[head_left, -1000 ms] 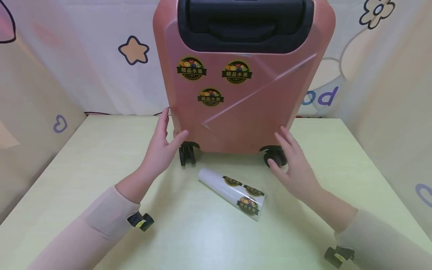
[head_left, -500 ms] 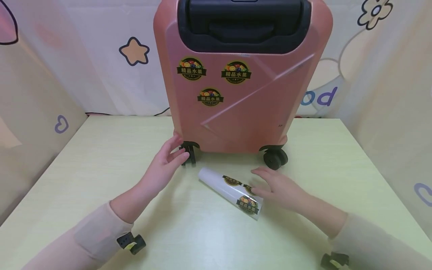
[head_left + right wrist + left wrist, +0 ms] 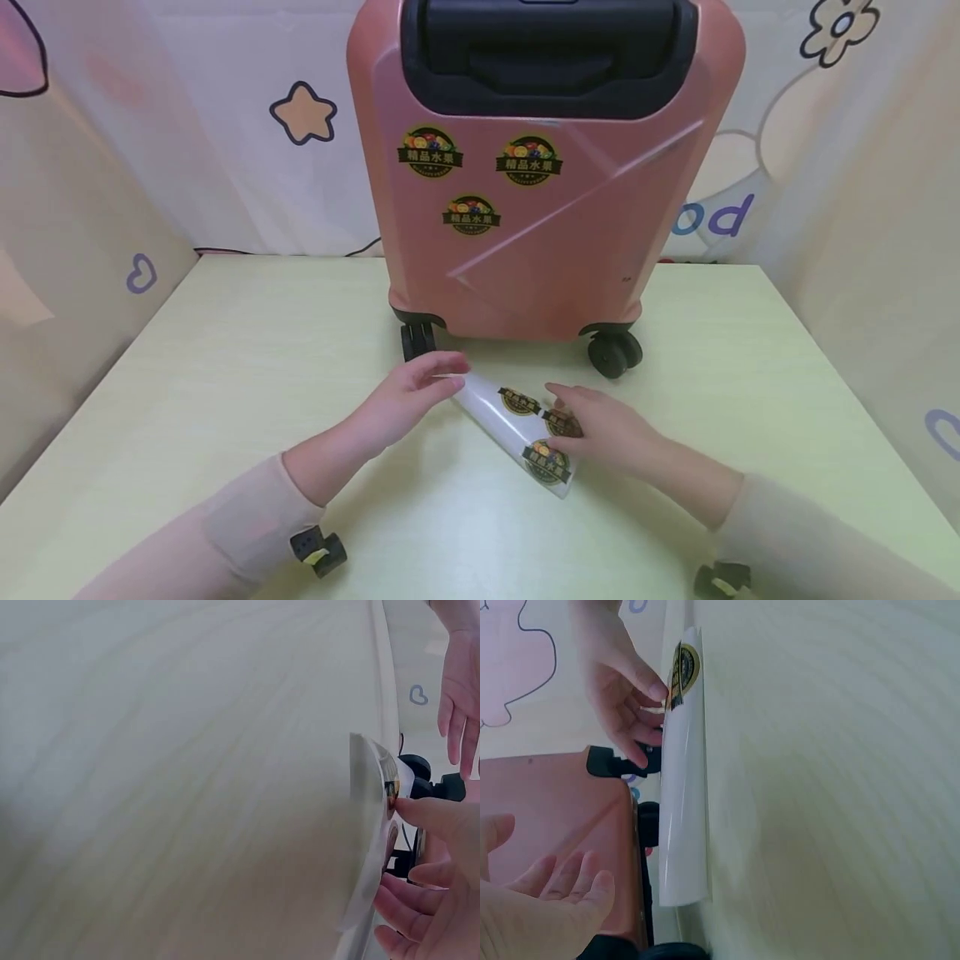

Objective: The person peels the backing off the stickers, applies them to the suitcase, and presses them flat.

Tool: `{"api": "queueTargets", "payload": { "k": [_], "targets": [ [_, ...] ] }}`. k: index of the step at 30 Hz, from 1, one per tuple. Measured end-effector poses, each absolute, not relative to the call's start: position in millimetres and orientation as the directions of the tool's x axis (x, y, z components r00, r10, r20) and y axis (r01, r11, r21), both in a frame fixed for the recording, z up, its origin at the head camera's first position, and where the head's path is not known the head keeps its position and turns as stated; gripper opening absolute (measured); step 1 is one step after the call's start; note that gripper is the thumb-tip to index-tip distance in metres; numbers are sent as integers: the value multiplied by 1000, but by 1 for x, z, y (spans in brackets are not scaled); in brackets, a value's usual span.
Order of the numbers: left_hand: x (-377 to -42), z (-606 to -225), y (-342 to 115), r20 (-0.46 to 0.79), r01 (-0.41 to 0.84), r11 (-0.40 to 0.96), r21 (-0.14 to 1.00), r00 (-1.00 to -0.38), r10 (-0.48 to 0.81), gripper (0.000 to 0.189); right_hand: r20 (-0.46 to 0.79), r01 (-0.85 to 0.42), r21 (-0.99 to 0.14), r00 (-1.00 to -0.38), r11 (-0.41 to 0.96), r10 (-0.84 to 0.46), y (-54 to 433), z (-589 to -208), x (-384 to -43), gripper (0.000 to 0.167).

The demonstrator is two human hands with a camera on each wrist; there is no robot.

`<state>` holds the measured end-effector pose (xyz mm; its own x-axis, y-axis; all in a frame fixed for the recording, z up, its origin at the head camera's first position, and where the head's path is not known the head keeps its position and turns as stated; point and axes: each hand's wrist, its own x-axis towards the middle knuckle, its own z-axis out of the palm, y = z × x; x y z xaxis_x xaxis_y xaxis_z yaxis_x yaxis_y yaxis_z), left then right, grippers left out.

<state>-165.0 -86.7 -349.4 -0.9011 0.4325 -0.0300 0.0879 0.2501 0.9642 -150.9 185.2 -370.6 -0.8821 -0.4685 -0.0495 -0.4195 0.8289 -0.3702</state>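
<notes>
A rolled sheet of stickers [image 3: 498, 417], white with round fruit labels, lies slantwise on the table before a pink suitcase [image 3: 555, 250]. My right hand [image 3: 615, 429] grips its printed right end, thumb on the near side and fingers at the far edge; in the right wrist view the sheet's end [image 3: 365, 769] curves beside the thumb. By the roll's plain left end, my left hand [image 3: 393, 408] hovers with fingers loosely extended. In the left wrist view that hand [image 3: 547, 907] is apart from the roll [image 3: 682, 810]. Three matching stickers [image 3: 471, 216] are on the suitcase's upper left.
The suitcase stands upright at the back on black wheels [image 3: 613, 353], its black handle recess [image 3: 551, 92] at the top. A pale table [image 3: 247, 350] spreads around it. Printed curtains [image 3: 187, 167] hang behind and at both sides.
Both hands have come down from beside the suitcase's lower sides to the sticker roll. The right hand has taken hold of its right end, and that end has shifted slightly.
</notes>
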Motion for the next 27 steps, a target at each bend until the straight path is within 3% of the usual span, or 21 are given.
{"api": "queueTargets", "payload": {
  "k": [8, 22, 27],
  "targets": [
    [-160, -359, -70, -44, 98, 260, 961, -870, 491, 37, -58, -415, -374, -882, 830, -467, 177, -373, -151, 78],
    [-153, -373, -61, -99, 79, 274, 958, -808, 580, 37, -87, -306, -628, -886, 716, -455, 165, -378, -154, 82],
    [-151, -376, -61, -110, 76, 278, 958, -795, 596, 38, -67, -324, -637, -880, 699, -470, 161, -380, -156, 82]
  ]
}}
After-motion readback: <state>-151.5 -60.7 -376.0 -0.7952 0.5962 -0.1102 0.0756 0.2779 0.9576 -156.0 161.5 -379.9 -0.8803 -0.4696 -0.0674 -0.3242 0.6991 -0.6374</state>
